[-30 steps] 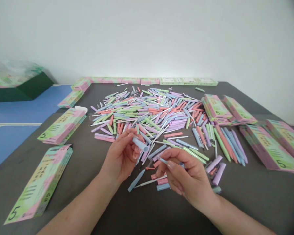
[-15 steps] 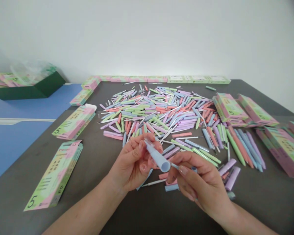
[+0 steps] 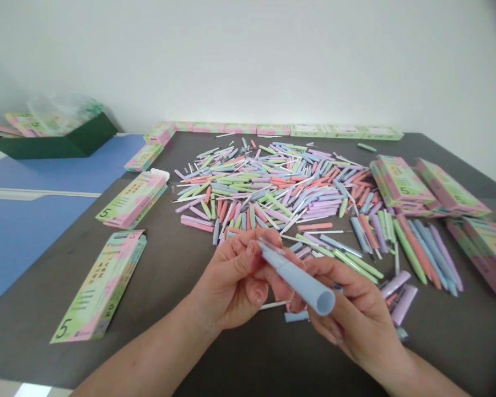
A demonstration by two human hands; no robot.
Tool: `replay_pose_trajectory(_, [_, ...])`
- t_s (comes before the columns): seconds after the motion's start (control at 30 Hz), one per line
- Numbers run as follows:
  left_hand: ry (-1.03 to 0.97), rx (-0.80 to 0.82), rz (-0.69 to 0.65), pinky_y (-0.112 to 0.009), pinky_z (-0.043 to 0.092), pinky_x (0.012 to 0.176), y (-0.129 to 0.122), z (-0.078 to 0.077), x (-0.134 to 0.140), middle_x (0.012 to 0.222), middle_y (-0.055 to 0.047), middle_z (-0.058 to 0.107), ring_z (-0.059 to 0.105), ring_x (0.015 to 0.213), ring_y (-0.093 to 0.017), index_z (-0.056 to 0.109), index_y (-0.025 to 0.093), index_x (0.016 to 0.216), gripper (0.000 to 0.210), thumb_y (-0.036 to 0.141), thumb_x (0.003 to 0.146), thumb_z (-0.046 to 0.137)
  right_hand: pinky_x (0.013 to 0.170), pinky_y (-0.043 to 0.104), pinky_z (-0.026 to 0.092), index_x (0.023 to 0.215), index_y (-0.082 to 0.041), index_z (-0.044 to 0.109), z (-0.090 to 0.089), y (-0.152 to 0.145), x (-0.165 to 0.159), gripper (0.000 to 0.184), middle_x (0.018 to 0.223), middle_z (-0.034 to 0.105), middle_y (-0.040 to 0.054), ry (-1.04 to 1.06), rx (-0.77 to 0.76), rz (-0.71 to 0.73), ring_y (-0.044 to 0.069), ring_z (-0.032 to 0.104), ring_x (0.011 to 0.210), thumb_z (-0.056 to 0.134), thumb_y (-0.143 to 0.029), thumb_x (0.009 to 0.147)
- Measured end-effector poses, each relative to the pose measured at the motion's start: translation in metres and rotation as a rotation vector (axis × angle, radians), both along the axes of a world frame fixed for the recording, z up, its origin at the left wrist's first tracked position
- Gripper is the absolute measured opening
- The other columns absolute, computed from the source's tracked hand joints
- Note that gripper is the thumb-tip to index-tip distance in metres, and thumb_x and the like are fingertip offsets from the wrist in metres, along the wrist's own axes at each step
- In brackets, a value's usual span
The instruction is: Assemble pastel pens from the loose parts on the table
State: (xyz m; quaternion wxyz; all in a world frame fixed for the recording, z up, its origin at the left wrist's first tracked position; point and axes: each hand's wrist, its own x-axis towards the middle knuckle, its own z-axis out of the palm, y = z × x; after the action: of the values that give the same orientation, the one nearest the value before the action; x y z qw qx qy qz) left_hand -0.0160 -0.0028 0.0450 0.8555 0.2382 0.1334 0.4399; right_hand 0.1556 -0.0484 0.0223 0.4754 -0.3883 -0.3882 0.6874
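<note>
My left hand [image 3: 231,278] is closed around the clear end of a light blue pen barrel [image 3: 300,278]. The barrel's open round end faces right and toward me. My right hand [image 3: 361,311] is closed beside and partly behind the barrel, its fingers mostly covered by it. Another small blue pen part [image 3: 338,288] peeks out between the right fingers; the rest of it is hidden. Just beyond both hands spreads a heap of pen parts [image 3: 248,184] in green, purple, blue and orange, with white refills among them.
Flat printed boxes [image 3: 99,284] lie along the left of the dark table [image 3: 149,353]. Stacked boxes [image 3: 403,182] stand at right, near a row of capped-looking pens [image 3: 432,253]. More boxes line the back edge [image 3: 306,130]. A dark green tray [image 3: 53,146] sits at far left.
The barrel has moved right and now overlaps my right fingers. The thin blue piece pinched in my right hand before is now hidden. The view has shifted slightly.
</note>
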Motion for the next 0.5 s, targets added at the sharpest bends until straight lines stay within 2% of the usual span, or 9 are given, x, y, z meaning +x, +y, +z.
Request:
replay_pose_trajectory(0.2, [-0.059,-0.032,-0.04,-0.002,0.047,0.04,0.0002,-0.005,-0.003,0.071,-0.007,0.075,0.064,0.042,-0.005,0.073,0.012,0.088,0.016,0.024,0.078,0.077,0.036,0.02,0.024,0.097,-0.022,0.066,-0.0014,-0.0016,0.0014,0.018,0.074,0.072,0.0076,0.005,0.02,0.011,0.003,0.033,0.038,0.065,-0.037,0.088])
replay_pose_trajectory(0.4, [-0.068,-0.013,-0.069,-0.004,0.051,0.045,0.0013,-0.0023,-0.0009,0.074,-0.007,0.077,0.073,0.057,-0.012,0.072,0.013,0.087,0.016,0.023,0.076,0.078,0.036,0.02,0.024,0.097,-0.023,0.068,0.0004,-0.0032,0.0023,0.017,0.071,0.07,0.006,0.03,0.014,0.026,0.004,0.033,0.038,0.066,-0.037,0.087])
replay_pose_trajectory(0.5, [-0.082,-0.009,-0.099,-0.005,0.05,0.043,0.0019,-0.0015,-0.0004,0.074,-0.007,0.077,0.073,0.056,-0.013,0.072,0.014,0.088,0.016,0.024,0.077,0.078,0.036,0.02,0.023,0.097,-0.024,0.069,0.0009,-0.0027,0.0022,0.016,0.069,0.068,0.0044,0.048,0.011,0.03,0.004,0.033,0.038,0.066,-0.036,0.087])
